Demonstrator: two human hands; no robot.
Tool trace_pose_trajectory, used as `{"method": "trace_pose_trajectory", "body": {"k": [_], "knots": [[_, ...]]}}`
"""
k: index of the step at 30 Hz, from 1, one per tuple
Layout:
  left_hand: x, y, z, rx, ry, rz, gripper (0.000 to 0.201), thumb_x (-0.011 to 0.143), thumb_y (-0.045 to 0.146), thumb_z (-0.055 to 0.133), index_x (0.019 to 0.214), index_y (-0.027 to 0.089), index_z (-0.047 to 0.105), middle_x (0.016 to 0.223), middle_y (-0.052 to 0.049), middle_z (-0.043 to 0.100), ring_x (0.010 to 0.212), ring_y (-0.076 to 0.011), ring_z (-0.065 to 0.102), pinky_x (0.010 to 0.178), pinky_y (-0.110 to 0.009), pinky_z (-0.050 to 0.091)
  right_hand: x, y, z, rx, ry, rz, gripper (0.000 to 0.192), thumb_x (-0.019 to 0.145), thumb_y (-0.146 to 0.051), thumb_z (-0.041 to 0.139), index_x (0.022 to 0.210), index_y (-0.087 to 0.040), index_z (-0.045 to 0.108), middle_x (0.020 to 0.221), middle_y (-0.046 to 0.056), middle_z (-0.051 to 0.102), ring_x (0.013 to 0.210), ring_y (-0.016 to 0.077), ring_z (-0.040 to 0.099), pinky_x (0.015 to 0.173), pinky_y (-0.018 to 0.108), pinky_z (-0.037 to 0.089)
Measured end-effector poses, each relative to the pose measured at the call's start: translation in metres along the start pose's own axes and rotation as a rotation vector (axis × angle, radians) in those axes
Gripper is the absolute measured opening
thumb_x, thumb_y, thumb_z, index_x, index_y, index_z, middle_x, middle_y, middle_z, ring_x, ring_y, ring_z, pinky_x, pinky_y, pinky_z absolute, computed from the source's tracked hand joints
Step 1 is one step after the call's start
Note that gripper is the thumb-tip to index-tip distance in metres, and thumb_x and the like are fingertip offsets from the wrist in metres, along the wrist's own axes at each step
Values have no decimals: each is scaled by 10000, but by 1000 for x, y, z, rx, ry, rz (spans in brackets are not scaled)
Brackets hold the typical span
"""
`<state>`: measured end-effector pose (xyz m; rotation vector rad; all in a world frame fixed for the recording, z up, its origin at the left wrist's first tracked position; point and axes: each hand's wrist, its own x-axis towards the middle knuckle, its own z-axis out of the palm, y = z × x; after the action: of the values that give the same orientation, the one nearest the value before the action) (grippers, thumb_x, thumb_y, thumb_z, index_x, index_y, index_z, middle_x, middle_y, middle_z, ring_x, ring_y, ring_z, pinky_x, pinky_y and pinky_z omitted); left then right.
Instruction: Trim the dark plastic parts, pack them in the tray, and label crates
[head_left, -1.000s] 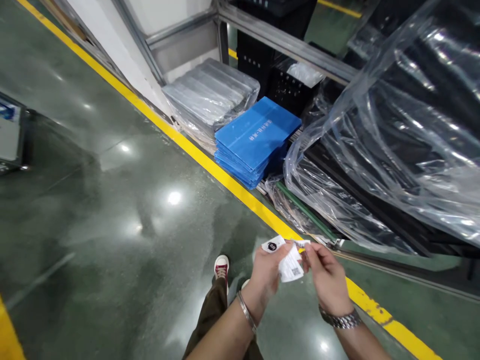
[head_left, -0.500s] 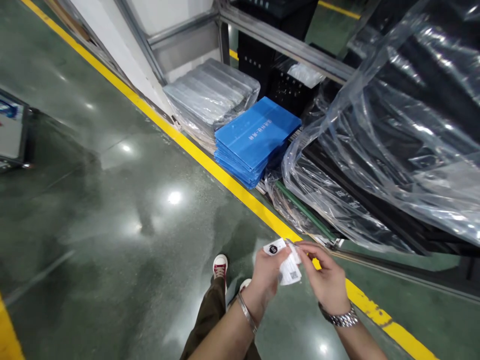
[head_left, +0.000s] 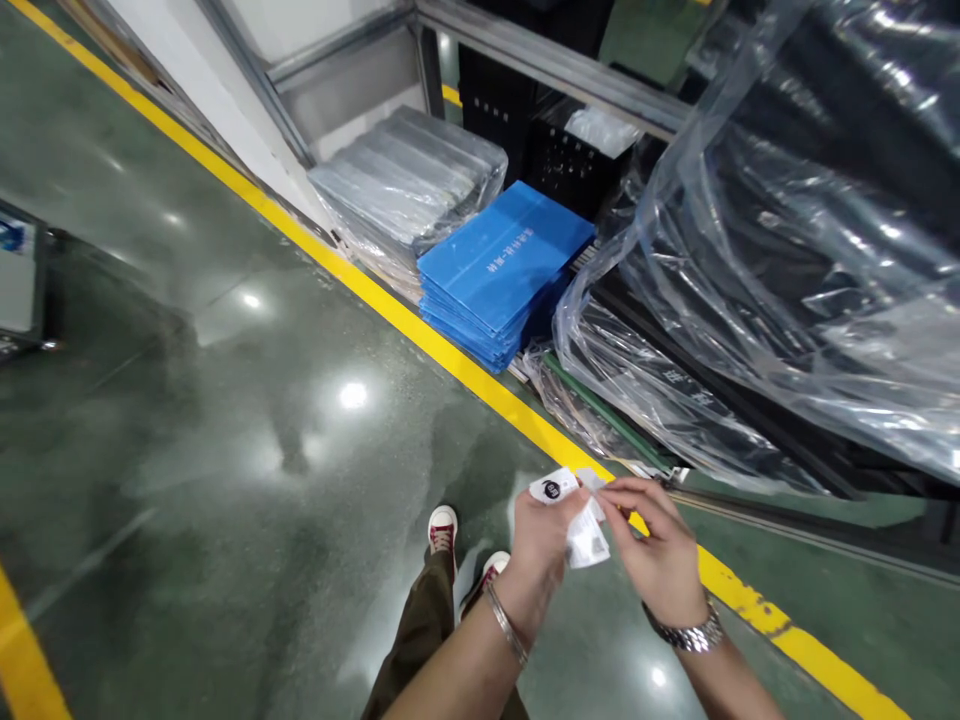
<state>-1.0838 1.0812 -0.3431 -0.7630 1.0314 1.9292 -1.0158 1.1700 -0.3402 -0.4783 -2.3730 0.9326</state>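
The left hand is gripping white printed paper between thumb and fingers; one end, bearing a black round mark, is showing above the thumb, and the other is hanging toward the right hand. The right fingers are closing in a pinch at the edge of a small pale slip, between both hands' fingers. Beyond the fingers, a blue stack is lying beside a yellow line; to their right, clear plastic is covering black material.
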Motion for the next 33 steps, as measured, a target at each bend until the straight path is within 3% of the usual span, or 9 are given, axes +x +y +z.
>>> {"method": "trace_pose_trajectory", "body": {"k": [6,11,18,22,24,27,30,33], "knots": [[4,-3,5,69,13,18,411,281,295,910,575,116,686,550,-22,648,471,-104,541,506,-229,432,-4,12,-5,15,23,77,72,848,-186,606,830,-227,662,846,32,634,793,146,633,738,284,548],[5,-8,5,44,1,2,444,314,374,906,629,126,716,602,-28,668,509,-120,566,541,-248,468,-4,13,-5,-21,-26,18,92,859,-173,581,823,-215,654,858,43,631,780,135,636,706,260,550],[3,-9,5,61,-17,-15,420,321,329,908,631,118,719,591,-26,670,503,-115,568,540,-243,478,-5,10,-2,-18,-39,32,96,857,-172,578,830,-226,653,816,33,651,759,136,643,697,263,554],[7,-5,7,50,52,-24,415,270,293,899,580,111,691,557,-22,657,478,-112,567,495,-228,455,-1,12,-8,43,38,192,69,849,-242,596,799,-226,641,874,48,686,802,148,654,665,249,535],[10,-3,8,25,105,-36,421,256,272,888,587,110,684,552,-25,657,471,-128,577,476,-236,451,4,9,-17,106,91,328,76,838,-287,601,802,-222,617,792,39,693,716,145,659,586,229,523],[12,0,7,-30,150,-41,390,281,221,865,603,108,677,549,-24,659,457,-130,577,468,-238,452,10,-1,-28,188,-61,455,133,813,-348,605,770,-223,614,560,-23,626,448,110,560,444,203,474],[10,-1,9,-91,125,-34,350,324,186,850,618,107,678,549,-22,661,457,-119,574,478,-227,454,7,-11,-27,158,-309,447,201,814,-396,567,755,-226,658,656,4,685,529,126,608,498,213,497],[7,-4,12,-113,126,-33,327,342,180,842,611,107,671,549,-23,660,462,-119,575,480,-224,449,-1,-12,-17,59,-378,461,238,797,-430,532,774,-231,659,661,8,692,542,144,618,527,244,500]]}}
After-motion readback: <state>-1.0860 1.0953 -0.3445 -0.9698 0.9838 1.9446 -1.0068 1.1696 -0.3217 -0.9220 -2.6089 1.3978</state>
